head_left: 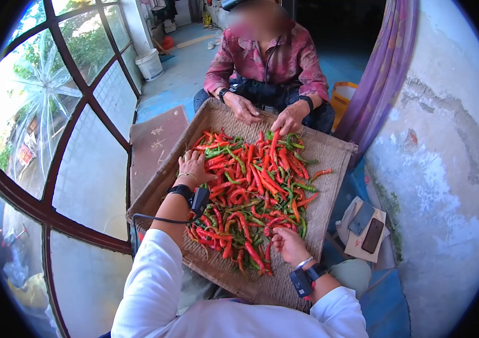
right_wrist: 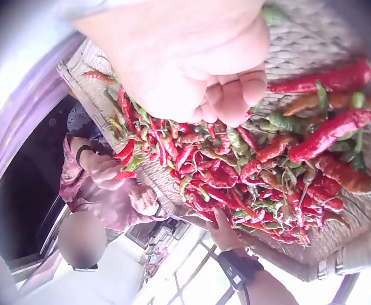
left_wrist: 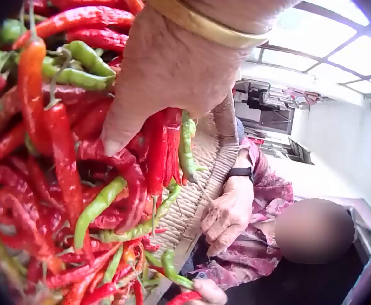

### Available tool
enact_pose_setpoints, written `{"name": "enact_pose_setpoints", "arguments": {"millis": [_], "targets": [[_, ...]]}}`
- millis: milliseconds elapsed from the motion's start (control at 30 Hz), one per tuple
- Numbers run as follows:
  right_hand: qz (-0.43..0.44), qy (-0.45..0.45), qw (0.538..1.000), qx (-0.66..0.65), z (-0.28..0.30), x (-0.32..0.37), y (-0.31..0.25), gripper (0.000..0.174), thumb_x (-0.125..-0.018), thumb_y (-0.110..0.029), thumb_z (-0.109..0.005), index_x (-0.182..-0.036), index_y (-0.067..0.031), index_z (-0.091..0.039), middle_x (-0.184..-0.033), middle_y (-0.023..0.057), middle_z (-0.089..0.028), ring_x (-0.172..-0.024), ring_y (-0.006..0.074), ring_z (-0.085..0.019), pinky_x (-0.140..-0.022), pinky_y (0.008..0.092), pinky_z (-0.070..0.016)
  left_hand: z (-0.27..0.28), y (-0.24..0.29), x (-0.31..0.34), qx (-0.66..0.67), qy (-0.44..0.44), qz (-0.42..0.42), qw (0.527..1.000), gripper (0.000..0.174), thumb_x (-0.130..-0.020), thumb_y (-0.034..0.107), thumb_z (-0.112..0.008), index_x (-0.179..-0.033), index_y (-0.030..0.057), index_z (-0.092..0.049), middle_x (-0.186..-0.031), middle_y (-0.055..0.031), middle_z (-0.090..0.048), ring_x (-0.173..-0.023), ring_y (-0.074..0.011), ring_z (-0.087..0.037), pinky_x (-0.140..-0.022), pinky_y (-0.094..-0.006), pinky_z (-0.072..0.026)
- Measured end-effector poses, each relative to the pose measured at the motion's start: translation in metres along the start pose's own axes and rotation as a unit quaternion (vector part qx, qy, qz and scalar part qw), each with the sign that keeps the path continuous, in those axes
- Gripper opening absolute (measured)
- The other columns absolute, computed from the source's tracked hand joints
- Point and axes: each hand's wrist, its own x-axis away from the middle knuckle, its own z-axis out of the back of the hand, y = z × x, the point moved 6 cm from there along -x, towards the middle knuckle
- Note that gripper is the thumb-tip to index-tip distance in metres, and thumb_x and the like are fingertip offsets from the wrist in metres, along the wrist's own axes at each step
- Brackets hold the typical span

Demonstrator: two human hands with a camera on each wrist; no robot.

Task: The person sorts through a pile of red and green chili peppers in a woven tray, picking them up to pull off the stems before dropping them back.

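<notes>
Red and green peppers (head_left: 245, 186) lie heaped in a shallow woven basket (head_left: 329, 152). My left hand (head_left: 193, 169) rests on the heap's left side with its fingers spread; in the left wrist view that hand (left_wrist: 172, 70) has its thumb on red peppers (left_wrist: 65, 159), and its fingertips are hidden. Low on the right side of the heap is my right hand (head_left: 289, 245), its fingers curled at a dark red pepper (head_left: 268, 231). The right wrist view shows the curled fingers of this hand (right_wrist: 192, 63) with a bit of red at their tips, mostly hidden.
Across the basket sits a person (head_left: 267, 62) in a pink patterned shirt, both hands at the far edge, one touching a red pepper. Two phones (head_left: 372, 235) lie at the right beside the wall. Windows stand at the left; a white bucket (head_left: 150, 65) is behind.
</notes>
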Motion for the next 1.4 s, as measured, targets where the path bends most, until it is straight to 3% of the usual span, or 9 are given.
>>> {"name": "enact_pose_setpoints", "arguments": {"millis": [167,433,533,700,800,967,1067,1267,1400], "targets": [[-0.005,-0.006,1.000,0.005,-0.002,0.000,0.001,0.015,-0.084,-0.021,-0.050,-0.089,-0.0085,-0.056,-0.064,0.0018,-0.056,-0.050,0.0092,-0.051,-0.041,0.0212,-0.0387,-0.015,-0.006,-0.011,-0.021,-0.150,-0.022,0.988,0.071,-0.054,0.051,-0.069,-0.109,0.0098,-0.050,-0.113,-0.0101,-0.050,-0.108,-0.0283,-0.042,-0.090,-0.0404,-0.0355],[0.006,-0.012,1.000,0.008,-0.003,-0.002,0.000,0.016,-0.084,-0.021,-0.049,-0.089,-0.0079,-0.055,-0.064,0.0016,-0.056,-0.050,0.0091,-0.051,-0.041,0.0216,-0.0384,-0.023,-0.004,0.015,-0.013,-0.111,-0.029,0.993,0.065,-0.058,0.045,-0.065,-0.113,0.0131,-0.050,-0.101,-0.0109,-0.057,-0.097,-0.0291,-0.050,-0.087,-0.0360,-0.0368],[0.016,-0.005,1.000,0.010,-0.001,-0.005,0.003,0.016,-0.084,-0.021,-0.049,-0.088,-0.0074,-0.055,-0.063,0.0019,-0.056,-0.049,0.0090,-0.051,-0.041,0.0218,-0.0382,-0.034,0.005,0.035,0.024,-0.062,-0.113,0.991,0.060,-0.061,0.037,-0.063,-0.113,0.0112,-0.050,-0.096,-0.0127,-0.059,-0.095,-0.0260,-0.053,-0.082,-0.0371,-0.0414],[0.011,-0.011,1.000,0.013,-0.004,-0.001,0.003,0.017,-0.084,-0.021,-0.049,-0.090,-0.0065,-0.056,-0.063,0.0016,-0.055,-0.049,0.0091,-0.051,-0.040,0.0217,-0.0392,-0.040,0.027,0.092,0.065,-0.110,-0.036,0.991,0.051,-0.066,0.035,-0.061,-0.109,0.0118,-0.050,-0.092,-0.0082,-0.059,-0.088,-0.0245,-0.056,-0.073,-0.0338,-0.0449],[0.012,-0.014,1.000,0.010,-0.002,-0.002,0.002,0.016,-0.083,-0.020,-0.050,-0.090,-0.0071,-0.056,-0.063,0.0014,-0.056,-0.049,0.0090,-0.050,-0.040,0.0213,-0.0388,-0.027,0.048,0.118,0.064,0.026,-0.151,0.986,0.040,-0.064,0.031,-0.065,-0.098,0.0121,-0.055,-0.083,-0.0112,-0.058,-0.076,-0.0273,-0.057,-0.065,-0.0379,-0.0467],[0.018,-0.029,0.999,0.030,-0.008,0.003,-0.002,0.015,-0.084,-0.020,-0.050,-0.090,-0.0077,-0.055,-0.062,0.0011,-0.056,-0.051,0.0085,-0.053,-0.041,0.0201,-0.0396,-0.028,0.085,0.157,0.008,-0.139,-0.130,0.982,0.042,-0.063,0.026,-0.066,-0.100,0.0114,-0.051,-0.087,-0.0110,-0.057,-0.082,-0.0284,-0.056,-0.068,-0.0380,-0.0462],[0.023,-0.038,0.997,0.059,-0.016,0.012,-0.006,0.017,-0.084,-0.020,-0.050,-0.095,-0.0076,-0.053,-0.067,0.0012,-0.056,-0.054,0.0082,-0.054,-0.043,0.0197,-0.0413,-0.020,0.103,0.173,0.028,-0.055,-0.166,0.984,0.046,-0.066,0.031,-0.065,-0.104,0.0112,-0.050,-0.093,-0.0096,-0.055,-0.084,-0.0261,-0.056,-0.067,-0.0371,-0.0469],[0.002,-0.071,0.992,0.104,-0.023,0.012,0.000,0.020,-0.083,-0.016,-0.052,-0.100,-0.0057,-0.050,-0.071,0.0015,-0.055,-0.055,0.0090,-0.054,-0.044,0.0203,-0.0429,-0.017,0.123,0.193,0.073,-0.023,-0.221,0.972,0.044,-0.070,0.037,-0.060,-0.106,0.0117,-0.052,-0.095,-0.0075,-0.054,-0.085,-0.0244,-0.055,-0.066,-0.0350,-0.0475],[0.069,-0.060,0.992,0.086,-0.020,0.008,-0.005,0.022,-0.082,-0.013,-0.053,-0.101,-0.0047,-0.049,-0.074,0.0020,-0.055,-0.056,0.0091,-0.054,-0.045,0.0208,-0.0435,-0.002,0.130,0.201,0.083,-0.019,-0.227,0.970,0.039,-0.072,0.036,-0.059,-0.101,0.0110,-0.055,-0.092,-0.0062,-0.055,-0.084,-0.0235,-0.055,-0.064,-0.0346,-0.0478]]}}
